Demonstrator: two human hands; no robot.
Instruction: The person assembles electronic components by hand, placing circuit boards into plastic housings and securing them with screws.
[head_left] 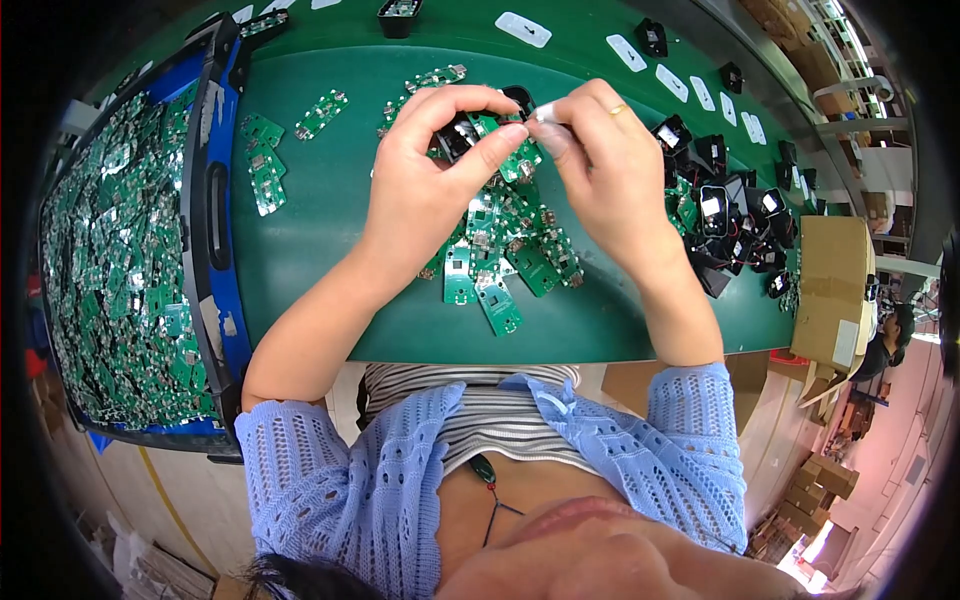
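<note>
Over the green worktop, my left hand [425,165] curls its thumb and index finger around a black plastic housing [459,136], partly hidden behind the fingers. Close against it, my right hand [610,165] pinches thumb and index finger together. A small white piece [545,112] shows at those fingertips; what exactly they grip is too small to make out. Both hands meet fingertip to fingertip. Below them lies a loose heap of green circuit boards [488,225], several overlapping. A single circuit board [321,115] rests apart, left of my left hand.
At the left stands a blue and black crate [218,190] filled with circuit boards. Black housings with wires [735,215] pile up at the right, beside a cardboard box [833,290]. White oval-cornered plates [523,29] lie along the far side. A person [888,340] is at the far right.
</note>
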